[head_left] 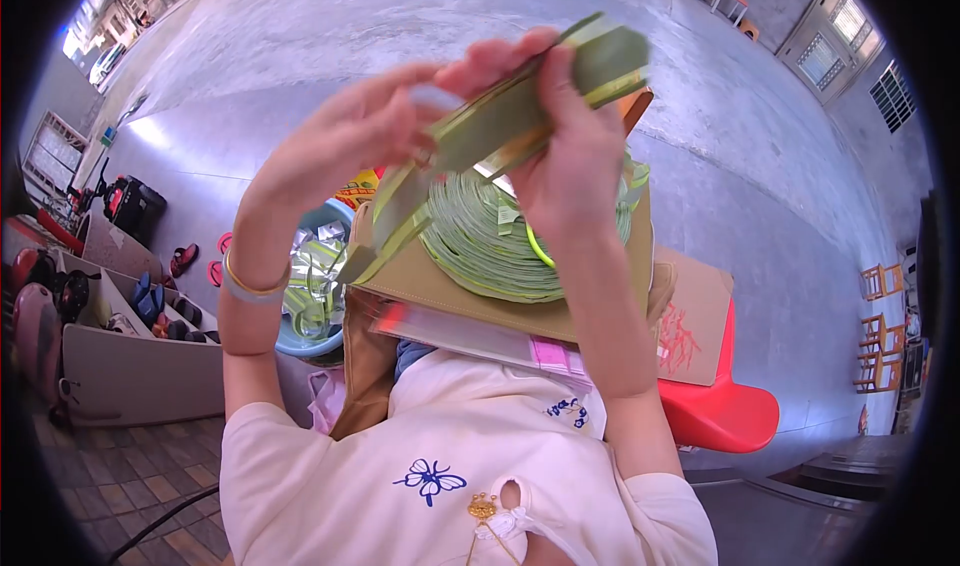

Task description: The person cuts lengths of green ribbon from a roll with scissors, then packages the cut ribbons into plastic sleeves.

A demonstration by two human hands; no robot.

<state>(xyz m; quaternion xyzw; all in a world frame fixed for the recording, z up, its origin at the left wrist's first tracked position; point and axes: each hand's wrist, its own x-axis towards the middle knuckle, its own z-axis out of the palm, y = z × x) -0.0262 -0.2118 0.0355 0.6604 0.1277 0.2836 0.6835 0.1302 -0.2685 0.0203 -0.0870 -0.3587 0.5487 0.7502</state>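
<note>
A bundle of flat green strips is held up slantwise in front of me, over a wide coil of green strip lying on a brown padded surface. My right hand grips the bundle near its upper end, with the thumb across it. Along its upper left side is my left hand, blurred by motion, its fingers bent toward the strips. How firmly those fingers touch them is unclear. A bright yellow-green loop rests on the coil.
To the left, a blue basin holds silvery and green scraps. On the right, a cardboard sheet with thin red pieces lies over a red plastic seat. A shoe rack stands far left; small wooden chairs are far right.
</note>
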